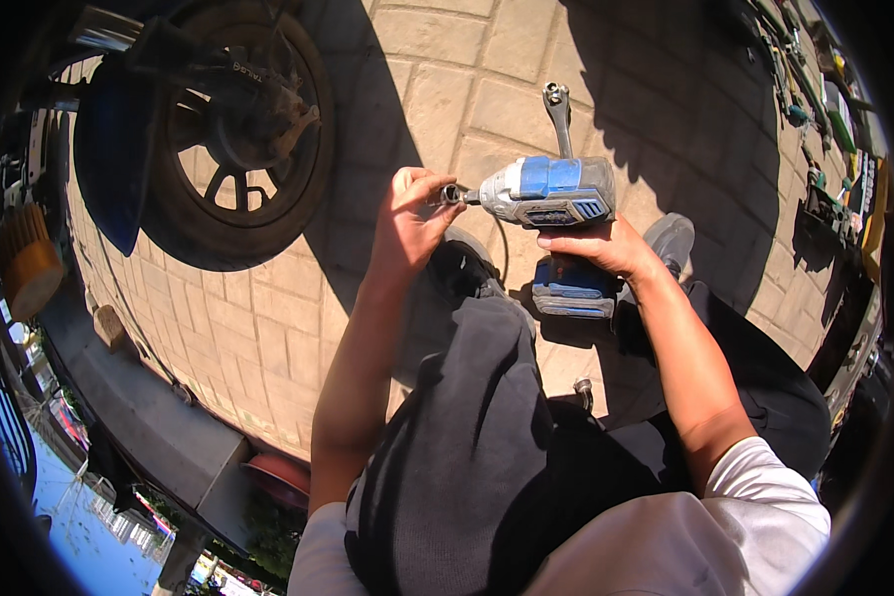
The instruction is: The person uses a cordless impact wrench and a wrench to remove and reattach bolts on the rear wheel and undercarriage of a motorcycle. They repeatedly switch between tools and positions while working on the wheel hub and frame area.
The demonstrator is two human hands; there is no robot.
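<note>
My right hand (618, 249) is wrapped around the grip of a blue and grey cordless impact wrench (559, 182), its battery (574, 290) at the bottom. The tool lies level, with its nose towards my left hand (414, 216). Between the thumb and fingers of that hand is a small metal socket (451, 194), right at the tip of the wrench's drive. I cannot tell whether the socket is seated on it. Just beyond the wrench, a metal socket spanner (558, 112) lies on the paving, its near end hidden behind the tool.
A motorbike wheel (238, 223) with a dark fender (115, 149) stands at the left. Several hand tools (797, 89) lie along the right edge. Another metal tool (583, 387) shows between my legs. A stone block (109, 328) and an orange ribbed plastic object (30, 261) are at far left.
</note>
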